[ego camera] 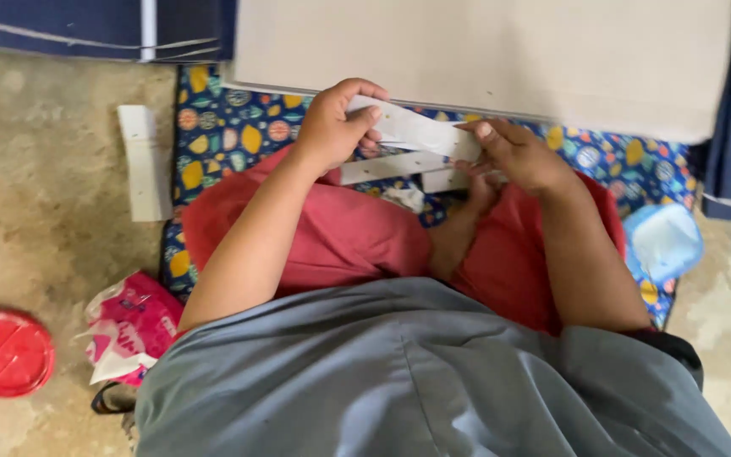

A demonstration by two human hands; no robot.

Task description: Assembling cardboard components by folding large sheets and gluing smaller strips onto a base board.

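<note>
1. Sitting nearest: grey shirt (433, 372), red trousers (349, 237) beyond.
2. Pinching left end of white strip (416, 131) with left hand (336, 127), fingers clenched on it.
3. Gripping right end with right hand (513, 156), over far lap, near grey board (484, 51).
4. Lying beneath: more strips (391, 167) on patterned mat (213, 135).
5. Resting near left: red lid (3, 353), pink packet (133, 322).

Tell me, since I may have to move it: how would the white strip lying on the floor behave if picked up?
The white strip looks flat and thin, so probably light. It lies straight, hinting at stiff card, though it may bend if held by one end.
</note>
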